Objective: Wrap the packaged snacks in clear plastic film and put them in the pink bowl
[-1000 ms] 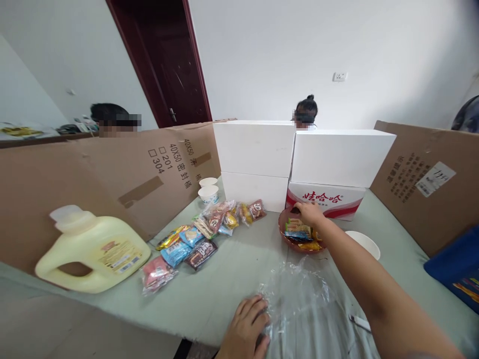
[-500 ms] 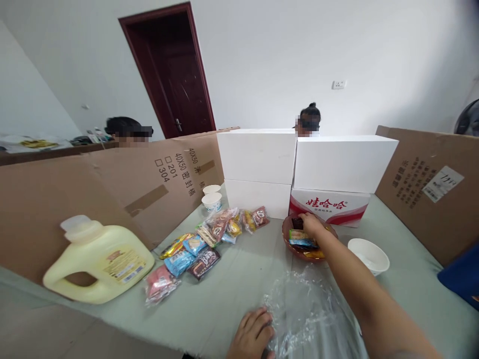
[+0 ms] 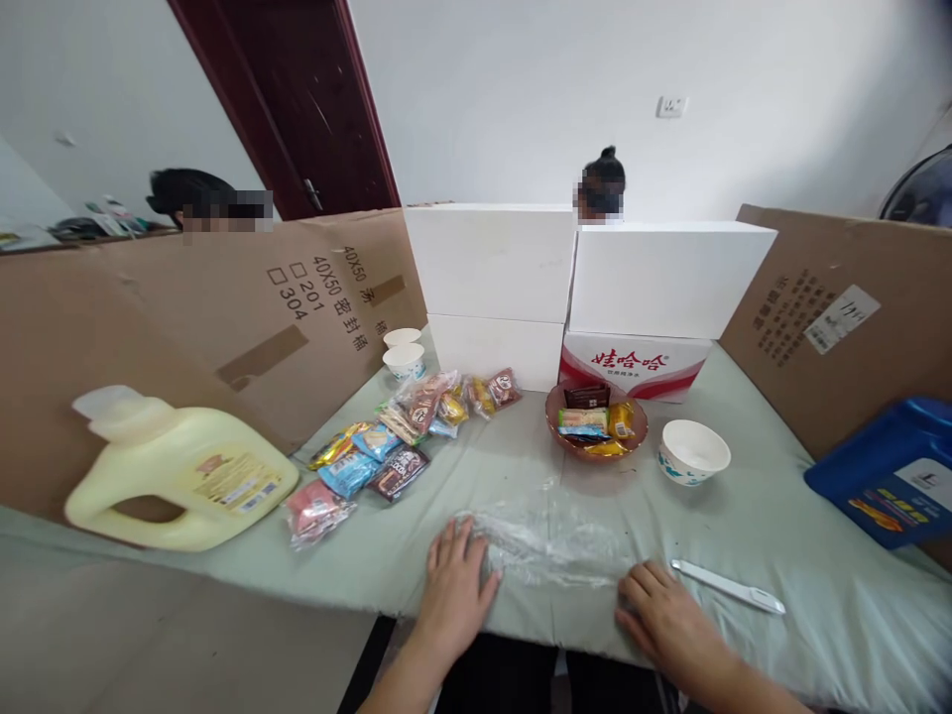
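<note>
between left hand (image 3: pixel 453 585) and right hand (image 3: pixel 665 620) lies clear plastic bag (image 3: pixel 550 540).

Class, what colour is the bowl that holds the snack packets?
The bowl is reddish-brown, seen best in the head view, beyond the clear plastic wrap.

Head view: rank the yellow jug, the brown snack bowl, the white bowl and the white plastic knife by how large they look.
1. yellow jug, clearly largest, though it also sits nearer the camera.
2. brown snack bowl.
3. white bowl, slightly smaller than the snack bowl.
4. white plastic knife: long but very thin.
</note>
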`<state>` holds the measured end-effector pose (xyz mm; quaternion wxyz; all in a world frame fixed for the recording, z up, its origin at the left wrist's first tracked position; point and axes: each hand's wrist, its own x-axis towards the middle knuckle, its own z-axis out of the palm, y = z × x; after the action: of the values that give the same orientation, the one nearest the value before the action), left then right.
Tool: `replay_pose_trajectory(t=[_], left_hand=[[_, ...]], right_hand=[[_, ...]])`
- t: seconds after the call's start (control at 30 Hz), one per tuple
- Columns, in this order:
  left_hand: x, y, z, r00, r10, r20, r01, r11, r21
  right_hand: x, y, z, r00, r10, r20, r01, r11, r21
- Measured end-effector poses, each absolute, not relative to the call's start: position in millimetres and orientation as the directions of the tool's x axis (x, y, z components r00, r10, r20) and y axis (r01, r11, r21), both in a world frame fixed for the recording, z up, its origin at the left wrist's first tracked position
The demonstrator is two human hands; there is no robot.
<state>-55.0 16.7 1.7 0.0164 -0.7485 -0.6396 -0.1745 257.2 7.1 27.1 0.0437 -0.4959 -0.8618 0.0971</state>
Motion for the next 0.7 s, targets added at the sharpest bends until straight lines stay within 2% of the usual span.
replay_pose_trajectory(t=[0.07,0.13,0.23,0.3,0.37,0.43,0.53,0.6,0.7], left_hand=[[-61.2,17.6,10.6,0.072,0.955,0.286,0.975,-0.128,0.183],[-58.9,16.8,20.8,0.087,0.94,0.329,0.969,-0.157,0.191],[-37.9,12.0,29.9,0.164,0.908,0.385,0.921,-0.281,0.269],[-17.0,6.6,28.9,0.25,0.895,0.368,0.86,-0.38,0.34],[3.0,0.7,23.7,0.353,0.873,0.336,0.796,-0.469,0.382],[16.8,-5.1,17.7,0.439,0.841,0.317,0.748,-0.538,0.39],[20.6,-11.9,12.6,0.519,0.804,0.289,0.696,-0.595,0.402],[12.5,-15.2,12.8,0.521,0.816,0.25,0.693,-0.575,0.434],[-9.7,-19.4,17.0,0.441,0.888,0.128,0.763,-0.447,0.467]], right_hand=[[265.6,-11.6,33.1,-0.489,0.86,-0.143,0.856,0.442,-0.27],[268.8,-18.7,46.9,-0.51,0.837,-0.198,0.834,0.425,-0.351],[265.3,-6.0,64.6,-0.475,0.876,-0.083,0.804,0.393,-0.447],[256.8,15.7,65.4,-0.368,0.93,-0.016,0.807,0.311,-0.502],[242.6,42.3,56.9,-0.233,0.972,-0.029,0.83,0.183,-0.526],[224.2,67.4,44.1,-0.149,0.987,-0.054,0.86,0.102,-0.5],[201.0,92.4,28.0,-0.172,0.984,-0.04,0.883,0.136,-0.45],[198.1,99.6,22.3,-0.208,0.978,-0.028,0.892,0.178,-0.416],[220.3,99.9,19.1,-0.174,0.984,-0.028,0.934,0.156,-0.322]])
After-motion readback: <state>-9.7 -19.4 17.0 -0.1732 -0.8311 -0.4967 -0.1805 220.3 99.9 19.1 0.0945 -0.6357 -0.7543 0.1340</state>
